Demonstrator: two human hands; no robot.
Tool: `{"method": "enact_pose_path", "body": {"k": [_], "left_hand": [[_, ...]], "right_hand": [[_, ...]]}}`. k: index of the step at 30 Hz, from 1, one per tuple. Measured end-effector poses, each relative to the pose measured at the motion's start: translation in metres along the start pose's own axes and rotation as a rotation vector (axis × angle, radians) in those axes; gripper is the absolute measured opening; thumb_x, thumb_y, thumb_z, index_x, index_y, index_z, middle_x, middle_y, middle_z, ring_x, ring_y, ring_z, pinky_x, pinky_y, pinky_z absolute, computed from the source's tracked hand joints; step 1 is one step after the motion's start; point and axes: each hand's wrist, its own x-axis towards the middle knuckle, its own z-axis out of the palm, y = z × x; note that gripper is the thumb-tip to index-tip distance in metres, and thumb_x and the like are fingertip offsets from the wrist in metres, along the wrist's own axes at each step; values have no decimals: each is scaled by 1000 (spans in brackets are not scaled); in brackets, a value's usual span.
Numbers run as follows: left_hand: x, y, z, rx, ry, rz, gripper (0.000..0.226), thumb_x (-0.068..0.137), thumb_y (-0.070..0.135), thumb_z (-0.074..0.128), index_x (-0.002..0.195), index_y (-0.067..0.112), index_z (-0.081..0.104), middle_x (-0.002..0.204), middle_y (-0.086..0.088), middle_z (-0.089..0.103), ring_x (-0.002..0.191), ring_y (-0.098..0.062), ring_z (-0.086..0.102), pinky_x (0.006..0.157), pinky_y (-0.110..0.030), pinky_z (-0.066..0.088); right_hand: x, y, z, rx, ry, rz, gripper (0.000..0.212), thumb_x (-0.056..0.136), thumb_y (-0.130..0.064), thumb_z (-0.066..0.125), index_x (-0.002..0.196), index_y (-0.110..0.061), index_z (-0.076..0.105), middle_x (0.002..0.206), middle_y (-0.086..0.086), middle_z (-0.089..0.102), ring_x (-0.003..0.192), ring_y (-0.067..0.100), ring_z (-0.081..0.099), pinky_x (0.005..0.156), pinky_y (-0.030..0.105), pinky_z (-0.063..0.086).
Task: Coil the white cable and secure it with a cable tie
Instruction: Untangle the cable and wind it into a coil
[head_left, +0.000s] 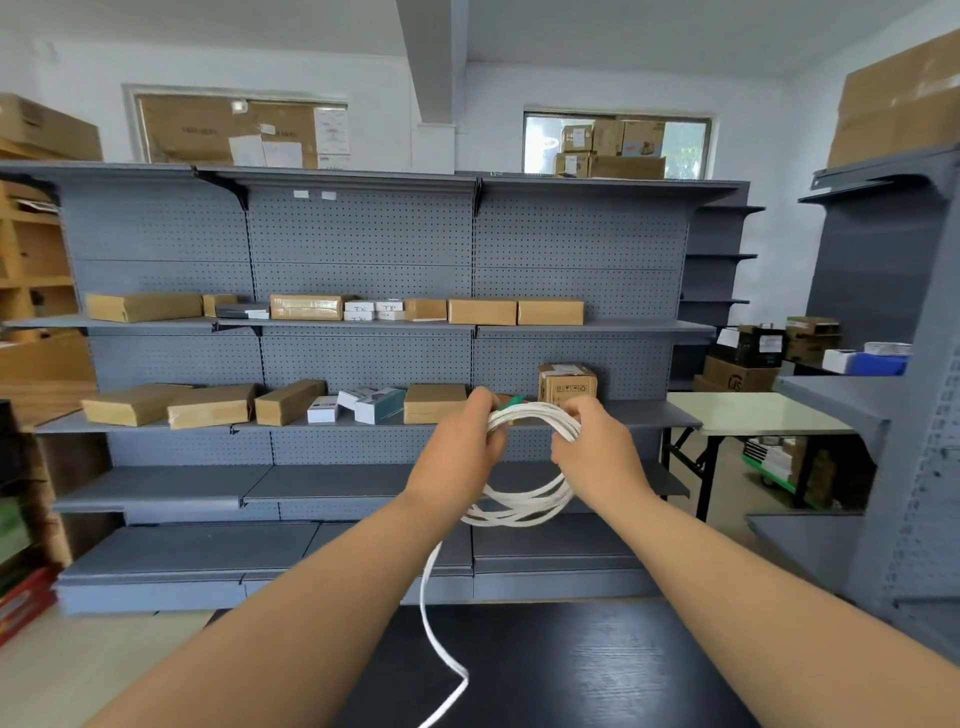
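White cable (524, 506) coiled in loops, held above the counter (597, 670); left hand (460, 449) and right hand (597, 452) fingers (485, 402) curl round its top; tail (427, 618) hangs down.

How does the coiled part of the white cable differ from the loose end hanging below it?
The coiled part is several loops bunched; the loose end is a single strand. The left hand and the right hand grip the coiled part at its top; no hand touches the loose end. The coiled part is in the air; the loose end drops toward the dark table and kinks. Both are white.
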Motion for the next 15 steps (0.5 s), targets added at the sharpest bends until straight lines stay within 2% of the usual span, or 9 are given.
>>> {"method": "enact_pose_path", "body": {"k": [4, 8, 10, 13, 15], "left_hand": [[6, 5, -3, 198, -13, 90, 12, 95, 15, 45, 105, 9, 44, 94, -10, 49, 79, -31, 53, 67, -42, 44], [8, 6, -7, 321, -103, 140, 18, 94, 14, 46, 111, 10, 44, 103, -12, 49, 79, -29, 52, 63, -39, 40], [6, 6, -8, 357, -136, 171, 19, 93, 13, 46, 112, 12, 43, 100, -9, 47, 77, -26, 48, 63, -38, 39], [5, 6, -7, 361, -160, 203, 20, 92, 13, 48, 112, 14, 45, 91, -2, 39, 82, -28, 52, 67, -38, 41], [5, 4, -7, 355, -158, 215, 21, 91, 12, 48, 112, 12, 46, 91, -5, 43, 84, -31, 54, 69, -40, 42]], "right_hand": [[-1, -5, -6, -237, -53, -165, 26, 91, -13, 53, 117, -17, 48, 105, 7, 63, 85, 24, 57, 66, 30, 44], [0, -7, -8, -278, -179, -246, 40, 89, -19, 58, 125, -19, 42, 123, 5, 52, 106, 24, 54, 85, 35, 46], [0, -9, -7, -306, -228, -272, 39, 90, -22, 58, 125, -17, 43, 124, 5, 49, 110, 23, 52, 90, 37, 46], [-2, -11, -6, -363, -223, -309, 34, 95, -23, 50, 127, -14, 40, 117, 10, 55, 94, 25, 56, 73, 33, 44], [-4, -11, -6, -438, -191, -341, 48, 97, -22, 45, 141, -17, 25, 121, 13, 55, 88, 29, 58, 65, 33, 40]]}}
